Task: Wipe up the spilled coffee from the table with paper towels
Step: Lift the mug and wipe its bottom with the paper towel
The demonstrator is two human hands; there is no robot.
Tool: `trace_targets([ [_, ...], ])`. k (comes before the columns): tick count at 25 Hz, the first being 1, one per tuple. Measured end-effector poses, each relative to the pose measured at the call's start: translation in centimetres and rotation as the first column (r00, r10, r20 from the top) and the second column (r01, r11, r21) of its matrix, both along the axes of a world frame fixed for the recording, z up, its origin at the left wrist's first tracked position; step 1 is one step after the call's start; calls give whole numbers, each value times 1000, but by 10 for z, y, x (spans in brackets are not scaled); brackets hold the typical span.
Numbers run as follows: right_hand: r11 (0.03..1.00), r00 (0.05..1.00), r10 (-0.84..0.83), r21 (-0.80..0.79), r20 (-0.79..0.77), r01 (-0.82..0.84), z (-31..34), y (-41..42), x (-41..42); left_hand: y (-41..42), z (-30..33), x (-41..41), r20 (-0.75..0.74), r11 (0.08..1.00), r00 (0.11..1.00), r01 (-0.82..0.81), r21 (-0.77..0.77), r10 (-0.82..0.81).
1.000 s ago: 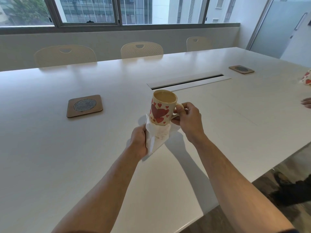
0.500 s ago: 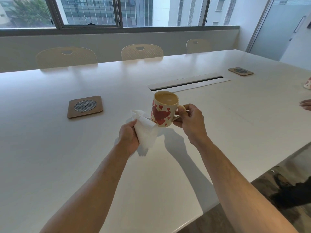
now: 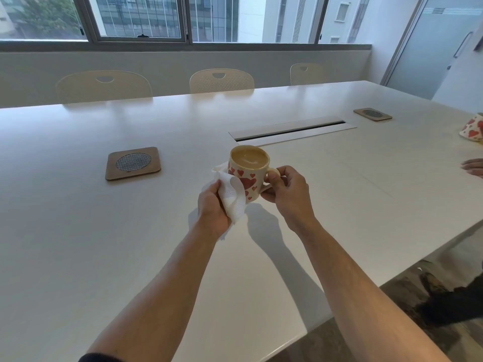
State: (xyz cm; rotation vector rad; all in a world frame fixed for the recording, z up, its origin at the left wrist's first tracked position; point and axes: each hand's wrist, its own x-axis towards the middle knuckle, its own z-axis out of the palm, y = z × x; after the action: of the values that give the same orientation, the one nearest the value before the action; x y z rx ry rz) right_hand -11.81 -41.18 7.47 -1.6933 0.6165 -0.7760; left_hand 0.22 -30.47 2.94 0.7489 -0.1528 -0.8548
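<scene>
**Drying the mug wall above the table**

The right hand gripped the handle of the mug, thumb on top and fingers curled beneath, and held it clear of the table. The left hand clenched a towel and pressed it against the mug's left wall. The mug was nearly full of milky coffee, so the step would go best with the rim kept level and the towel drawn down the wall and under the base, where drips gather; a tilt risked a fresh spill. No puddle was visible on the white tabletop below; whether a film remained under the hands cannot be told.

The table was large, smooth and glossy. A coaster lay to the left, well apart from the mug, and a second coaster lay far right. A cable slot ran behind the mug. At the right edge appeared another heart-printed object and another person's fingers. Three chairs stood along the far side beneath windows.
</scene>
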Motion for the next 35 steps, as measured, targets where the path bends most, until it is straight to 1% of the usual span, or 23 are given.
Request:
trace_targets([
  [4, 1000, 999, -10, 30, 34, 9, 3, 0, -2, -3, 0, -5, -7, 1000, 1000, 14, 25, -14],
  [8, 999, 999, -33, -5, 21, 33, 6, -2, -3, -2, 1, -15, -8, 999, 1000, 3, 37, -2],
  [10, 999, 999, -40, 5, 29, 40, 7, -3, -4, 0, 4, -18, -28, 998, 999, -40, 54, 42],
  [12, 999, 998, -53, 9, 37, 52, 9, -3, -5, 0, 4, -18, -48, 987, 993, -105, 121, 112],
  [13, 998, 997, -60, 8, 38, 60, 10, -3, -6, 1, 2, -16, -19, 981, 991, -126, 151, 130],
  [15, 998, 997, -66, 1, 43, 66, 13, -3, -5, 5, 1, -16, 92, 974, 988, -137, 179, 122],
  [17, 998, 997, -64, -4, 53, 65, 15, -2, -4, 8, 2, -18, 155, 980, 984, -111, 162, 86],
  [21, 997, 996, -68, -26, 59, 70, 15, 2, 0, 9, 9, -27, 171, 997, 985, -15, 77, 2],
  [25, 997, 995, -76, -27, 60, 78, 13, 7, 0, 11, 8, -30, 152, 1000, 988, 18, 13, -20],
  [29, 993, 994, -99, -60, 50, 102, 12, 8, 0, 11, 11, -39, 86, 999, 996, 39, -32, -36],
  [32, 990, 992, -122, -75, 31, 124, 12, 7, -1, 13, 10, -42, 31, 999, 998, 47, -16, -47],
  [35, 990, 992, -123, -60, 21, 124, 11, 5, -3, 18, 9, -42, 47, 997, 997, 54, 62, -57],
])
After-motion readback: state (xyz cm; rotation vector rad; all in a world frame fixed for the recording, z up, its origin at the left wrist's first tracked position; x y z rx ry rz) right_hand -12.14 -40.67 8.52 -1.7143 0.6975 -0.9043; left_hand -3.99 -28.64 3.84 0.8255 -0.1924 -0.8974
